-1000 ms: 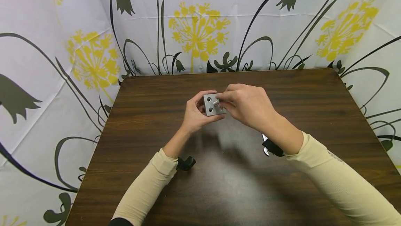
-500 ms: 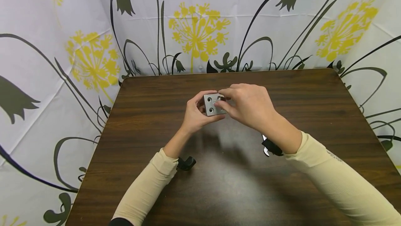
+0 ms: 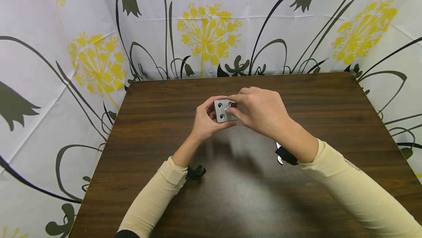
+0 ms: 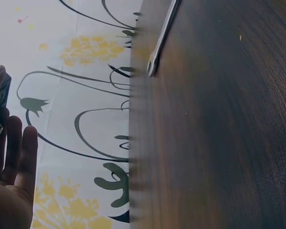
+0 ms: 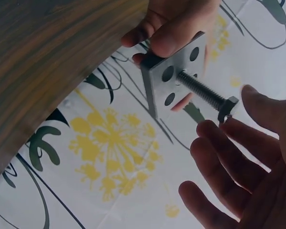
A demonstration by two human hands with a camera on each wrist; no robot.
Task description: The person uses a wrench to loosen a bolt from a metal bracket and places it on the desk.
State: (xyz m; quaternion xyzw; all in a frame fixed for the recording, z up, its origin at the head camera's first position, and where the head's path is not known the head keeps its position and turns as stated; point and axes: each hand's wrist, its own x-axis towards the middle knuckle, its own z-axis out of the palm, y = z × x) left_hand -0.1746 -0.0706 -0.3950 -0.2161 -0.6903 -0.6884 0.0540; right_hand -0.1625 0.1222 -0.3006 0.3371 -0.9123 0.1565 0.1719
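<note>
Right hand [image 3: 263, 107]: thumb farther across the metal plate [image 5: 177, 90] than a second ago; fingers loose, thumb just off the bolt [image 5: 205, 90]
Left hand [image 3: 205, 120]: grips metal plate by its edges, above the table [image 3: 158, 120]
Bolt risk: sideways push could bind threads
Plate risk: edge-only hold could slip
Room: back edge beyond hands, wood open to both sides

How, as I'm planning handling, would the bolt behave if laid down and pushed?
The bolt looks like metal, so it's probably stiff and fairly heavy for its size. Its round, threaded shank might roll, but the wider, angular head would likely make it swerve.
</note>
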